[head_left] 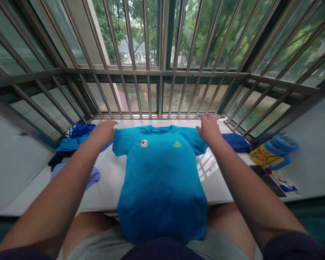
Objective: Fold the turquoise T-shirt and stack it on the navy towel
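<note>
A blue short-sleeved T-shirt [162,173] lies spread out, front side up, its collar toward the window and its hem hanging over the near edge onto the person's lap. It bears a round red and white badge and a green logo. My left hand [104,133] is at the end of the left sleeve, thumb and fingers reaching over it. At the right sleeve's upper edge is my right hand [209,128], fingers apart and partly blurred. Whether either hand pinches the cloth is hard to make out.
Crumpled blue and dark clothes [73,139] and a lavender cloth [94,177] lie left on the white sill [109,177]. Folded navy cloth [236,142], a blue and yellow jug [271,150] and a dark flat item [268,180] are right. Metal bars [157,73] stand behind.
</note>
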`<state>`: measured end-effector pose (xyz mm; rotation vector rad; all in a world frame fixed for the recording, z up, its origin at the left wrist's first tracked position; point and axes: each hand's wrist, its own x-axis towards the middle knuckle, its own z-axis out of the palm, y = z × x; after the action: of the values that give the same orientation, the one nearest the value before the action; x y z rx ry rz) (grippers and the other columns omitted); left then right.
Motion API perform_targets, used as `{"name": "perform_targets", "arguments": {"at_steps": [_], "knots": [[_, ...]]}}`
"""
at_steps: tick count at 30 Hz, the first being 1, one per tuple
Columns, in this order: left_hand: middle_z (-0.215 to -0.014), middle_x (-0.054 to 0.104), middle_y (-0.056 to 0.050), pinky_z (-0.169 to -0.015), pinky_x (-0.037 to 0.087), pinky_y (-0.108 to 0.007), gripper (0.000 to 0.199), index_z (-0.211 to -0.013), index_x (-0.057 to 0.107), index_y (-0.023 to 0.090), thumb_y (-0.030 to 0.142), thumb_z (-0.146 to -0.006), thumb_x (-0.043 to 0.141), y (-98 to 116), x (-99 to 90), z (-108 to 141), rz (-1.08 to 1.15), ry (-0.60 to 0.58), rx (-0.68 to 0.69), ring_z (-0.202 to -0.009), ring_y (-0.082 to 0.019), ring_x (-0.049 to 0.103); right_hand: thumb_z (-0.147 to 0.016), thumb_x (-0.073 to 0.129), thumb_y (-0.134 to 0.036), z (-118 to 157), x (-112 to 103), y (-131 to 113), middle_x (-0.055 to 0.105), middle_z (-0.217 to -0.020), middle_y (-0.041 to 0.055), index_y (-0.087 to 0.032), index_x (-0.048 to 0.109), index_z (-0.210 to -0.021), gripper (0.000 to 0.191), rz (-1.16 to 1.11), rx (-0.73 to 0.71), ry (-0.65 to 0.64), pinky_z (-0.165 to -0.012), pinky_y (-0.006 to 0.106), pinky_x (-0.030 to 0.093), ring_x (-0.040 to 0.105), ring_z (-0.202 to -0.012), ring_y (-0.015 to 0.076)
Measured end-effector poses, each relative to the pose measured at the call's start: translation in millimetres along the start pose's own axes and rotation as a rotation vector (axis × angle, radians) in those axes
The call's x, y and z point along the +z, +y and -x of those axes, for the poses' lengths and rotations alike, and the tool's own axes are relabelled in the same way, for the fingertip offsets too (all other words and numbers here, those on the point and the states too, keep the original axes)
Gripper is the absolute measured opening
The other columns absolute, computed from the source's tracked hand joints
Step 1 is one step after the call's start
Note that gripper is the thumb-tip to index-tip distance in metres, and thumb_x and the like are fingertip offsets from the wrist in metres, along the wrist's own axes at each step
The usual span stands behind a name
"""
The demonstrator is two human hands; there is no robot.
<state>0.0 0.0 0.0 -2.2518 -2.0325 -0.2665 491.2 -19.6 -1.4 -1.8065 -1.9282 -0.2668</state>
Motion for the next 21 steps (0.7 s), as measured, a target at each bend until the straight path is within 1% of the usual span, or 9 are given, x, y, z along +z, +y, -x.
{"name": "perform_targets", "arguments": {"at_steps": [3, 5, 6, 8, 10, 13, 15, 19, 21], "knots": [[-0.155, 0.062, -0.017, -0.126, 0.038, -0.046, 0.047, -0.147, 0.062, 0.013, 0.026, -0.105, 0.047, 45.8, 76.2, 29.3, 0.136, -0.027, 0.183, -0.146, -0.03, 0.055, -0.104, 0.061, -0.039, 53.7, 47.2, -39.8, 0.05, -0.159, 0.0214, -0.012, 0.059, -0.149, 0.052, -0.01, -0.097, -0.183, -0.119, 0.048, 0.039, 0.048, -0.145, 0.0343], [-0.162, 0.055, -0.019, -0.126, 0.038, -0.052, 0.048, -0.149, 0.062, 0.016, 0.034, -0.107, 0.048, 69.5, 125.6, 62.0, 0.243, -0.074, 0.234, -0.152, -0.034, 0.05, -0.1, 0.069, -0.04, 99.6, 79.9, -58.2, 0.051, -0.161, 0.0198, -0.017, 0.065, -0.144, 0.05, -0.012, -0.136, -0.263, -0.122, 0.048, 0.038, 0.047, -0.148, 0.0345], [-0.166, 0.051, -0.019, -0.126, 0.038, -0.057, 0.049, -0.15, 0.061, 0.018, 0.038, -0.107, 0.049, 78.2, 147.5, 79.3, 0.265, -0.111, 0.219, -0.154, -0.037, 0.047, -0.1, 0.068, -0.042, 122.3, 95.3, -63.4, 0.049, -0.164, 0.0199, -0.018, 0.065, -0.145, 0.051, -0.006, -0.138, -0.317, -0.124, 0.053, 0.035, 0.044, -0.151, 0.0368], [-0.17, 0.044, -0.02, -0.123, 0.037, -0.065, 0.054, -0.156, 0.057, 0.02, 0.042, -0.106, 0.052, 89.1, 182.6, 111.6, 0.252, -0.195, 0.153, -0.157, -0.042, 0.042, -0.105, 0.057, -0.048, 162.8, 121.7, -66.0, 0.034, -0.175, 0.016, -0.021, 0.055, -0.158, 0.06, 0.016, -0.124, -0.482, -0.128, 0.064, 0.024, 0.029, -0.161, 0.0387], [-0.175, 0.036, -0.018, -0.125, 0.031, -0.069, 0.058, -0.161, 0.051, 0.024, 0.045, -0.107, 0.05, 91.8, 204.6, 137.5, 0.225, -0.188, 0.131, -0.161, -0.042, 0.034, -0.109, 0.046, -0.054, 192.4, 139.0, -61.5, 0.026, -0.178, 0.0125, -0.024, 0.044, -0.167, 0.066, 0.021, -0.087, -0.572, -0.129, 0.067, 0.017, 0.02, -0.165, 0.0384], [-0.177, 0.034, -0.013, -0.129, 0.023, -0.068, 0.059, -0.164, 0.047, 0.03, 0.048, -0.108, 0.047, 85.0, 216.4, 159.5, 0.223, -0.127, 0.126, -0.163, -0.039, 0.03, -0.11, 0.037, -0.061, 214.7, 148.0, -52.4, 0.021, -0.18, 0.0085, -0.028, 0.035, -0.171, 0.07, 0.002, -0.07, -0.573, -0.131, 0.065, 0.013, 0.015, -0.166, 0.0352], [-0.173, 0.041, -0.014, -0.128, 0.026, -0.066, 0.057, -0.163, 0.049, 0.028, 0.045, -0.109, 0.044, 74.3, 215.1, 163.7, 0.245, -0.109, 0.084, -0.161, -0.038, 0.035, -0.11, 0.035, -0.064, 218.8, 147.6, -49.3, 0.019, -0.18, 0.0064, -0.029, 0.033, -0.172, 0.071, -0.01, -0.077, -0.563, -0.132, 0.064, 0.011, 0.014, -0.167, 0.034], [-0.152, 0.059, -0.031, -0.119, 0.04, -0.059, 0.059, -0.154, 0.052, 0.005, 0.035, -0.108, 0.032, 37.4, 202.0, 159.5, 0.182, 0.006, -0.275, -0.145, -0.04, 0.054, -0.11, 0.036, -0.063, 218.6, 146.1, -49.7, 0.018, -0.18, 0.0053, -0.029, 0.034, -0.172, 0.07, -0.009, -0.072, -0.551, -0.132, 0.064, 0.01, 0.016, -0.167, 0.0338], [-0.136, 0.065, -0.036, -0.109, 0.047, -0.06, 0.064, -0.144, 0.056, -0.002, 0.045, -0.105, 0.038, 15.0, 193.2, 156.5, 0.099, 0.026, -0.457, -0.133, -0.045, 0.061, -0.11, 0.036, -0.062, 218.7, 146.7, -50.3, 0.019, -0.18, 0.0053, -0.029, 0.034, -0.172, 0.07, -0.004, -0.074, -0.54, -0.132, 0.063, 0.01, 0.016, -0.167, 0.0335]]}}
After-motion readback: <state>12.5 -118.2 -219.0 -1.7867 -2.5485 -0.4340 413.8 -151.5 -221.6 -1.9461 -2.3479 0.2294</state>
